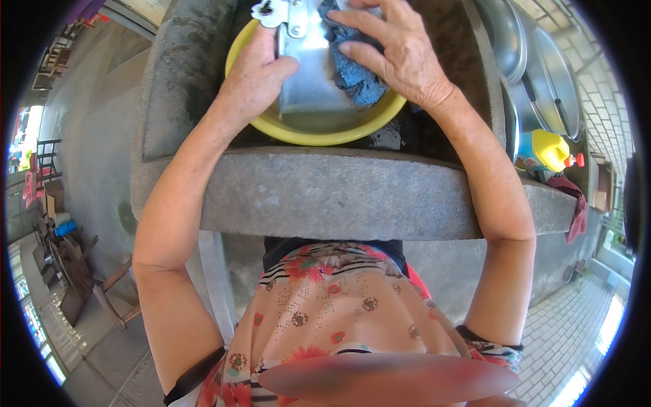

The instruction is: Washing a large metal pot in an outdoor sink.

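Observation:
My left hand (259, 71) grips the left side of a rectangular, shiny metal vessel or panel (307, 76), thumb over its near face. A riveted bracket with a scalloped plate (272, 12) is fixed at its upper left. My right hand (407, 56) presses a wet-looking blue cloth (358, 68) against the metal, fingers spread over the cloth. Below and around them is a round yellow basin (315, 136) holding cloudy water; the metal's lower edge is at or just above the water. The far end of the metal is cut off by the frame's top.
The basin stands inside a concrete sink (330, 193) with a thick front wall. Right of it are large metal bowls (554, 81), a yellow bottle (546, 150) with a red cap, and a dark red cloth (574, 208) over the edge. Wooden furniture (114, 290) stands at left.

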Available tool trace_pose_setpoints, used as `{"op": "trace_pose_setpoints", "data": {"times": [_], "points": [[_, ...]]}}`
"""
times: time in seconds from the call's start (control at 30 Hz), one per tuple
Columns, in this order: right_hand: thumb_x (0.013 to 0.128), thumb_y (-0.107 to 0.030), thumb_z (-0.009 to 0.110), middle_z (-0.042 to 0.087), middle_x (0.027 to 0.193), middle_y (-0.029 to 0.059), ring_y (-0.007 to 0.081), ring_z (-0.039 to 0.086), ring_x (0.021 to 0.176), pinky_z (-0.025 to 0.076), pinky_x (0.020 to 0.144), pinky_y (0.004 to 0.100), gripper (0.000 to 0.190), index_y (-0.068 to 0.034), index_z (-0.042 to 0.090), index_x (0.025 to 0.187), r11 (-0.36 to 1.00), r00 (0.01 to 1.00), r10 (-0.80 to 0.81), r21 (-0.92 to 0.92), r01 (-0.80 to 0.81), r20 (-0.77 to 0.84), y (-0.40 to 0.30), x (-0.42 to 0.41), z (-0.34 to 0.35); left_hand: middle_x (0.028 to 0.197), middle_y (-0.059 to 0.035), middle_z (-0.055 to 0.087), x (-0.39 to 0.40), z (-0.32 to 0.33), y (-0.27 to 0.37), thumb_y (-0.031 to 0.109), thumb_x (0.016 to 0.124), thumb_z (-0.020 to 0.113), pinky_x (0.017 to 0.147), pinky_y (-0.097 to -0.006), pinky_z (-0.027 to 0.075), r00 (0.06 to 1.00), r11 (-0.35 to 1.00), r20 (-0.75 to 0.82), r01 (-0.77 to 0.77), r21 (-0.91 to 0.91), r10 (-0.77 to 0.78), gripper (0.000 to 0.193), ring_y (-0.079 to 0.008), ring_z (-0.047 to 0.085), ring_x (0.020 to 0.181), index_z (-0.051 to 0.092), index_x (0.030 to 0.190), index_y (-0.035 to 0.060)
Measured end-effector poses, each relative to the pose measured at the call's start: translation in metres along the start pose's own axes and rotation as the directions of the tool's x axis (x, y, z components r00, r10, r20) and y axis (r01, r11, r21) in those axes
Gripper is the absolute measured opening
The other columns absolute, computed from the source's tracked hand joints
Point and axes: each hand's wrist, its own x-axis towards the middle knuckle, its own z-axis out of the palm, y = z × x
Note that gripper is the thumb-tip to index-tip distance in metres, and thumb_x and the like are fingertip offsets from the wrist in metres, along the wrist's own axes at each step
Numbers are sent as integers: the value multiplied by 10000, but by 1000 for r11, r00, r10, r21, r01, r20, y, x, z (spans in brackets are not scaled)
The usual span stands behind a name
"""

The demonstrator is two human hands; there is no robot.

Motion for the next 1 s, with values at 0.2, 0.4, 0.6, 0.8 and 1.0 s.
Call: {"op": "trace_pose_setpoints", "data": {"times": [0.2, 0.4, 0.6, 0.8, 1.0], "points": [[825, -56, 658, 532, 788, 97, 260, 549, 720, 460, 679, 331, 183, -11, 612, 996, 978, 957, 193, 121, -169, -217, 23, -4, 11, 1254, -79, 532, -6, 0, 13, 72, 871, 586, 1013, -324, 371, 1000, 998, 2, 30, 52, -30, 507, -169, 487, 1152, 430, 1349, 1], [914, -61, 562, 570, 792, -12, 61, 504, 740, 439, 688, 210, 91, -1, 592, 974, 528, 730, 683, 704, -476, -18, 33, -9, 16, 1220, -128, 585, -7, 12, 18, 36, 906, 536, 979, -316, 400, 1000, 988, -11, -17, -151, 16, 580, -175, 552, 1102, 301, 1437, 27], [798, -196, 653, 667, 976, 116, 309, 663, 819, 537, 726, 370, 180, -53, 658, 906, 850, 902, 386, 454, -266, -193, -2, -7, 29, 1217, -110, 571, -6, 18, 30, 92, 836, 707, 963, -325, 426, 999, 963, 13, 37, -267, -35, 693, -188, 547, 1106, 327, 1410, 20], [800, -162, 625, 614, 867, 165, 318, 652, 766, 545, 667, 400, 179, -36, 624, 927, 958, 997, 81, 275, -81, 10, -32, -14, 23, 1154, -83, 585, 0, 16, 23, -105, 658, 710, 931, -310, 469, 993, 987, -27, 109, -115, -113, 773, -190, 571, 1075, 387, 1348, 33], [885, -218, 544, 664, 780, 146, 322, 656, 766, 525, 693, 414, 204, -57, 667, 906, 981, 949, 169, 42, -187, 265, 20, -29, -109, 1199, -85, 557, -3, 7, 18, -82, 682, 681, 985, -322, 412, 979, 967, 31, 204, -152, -202, 741, -193, 539, 1103, 398, 1360, 13]]}}
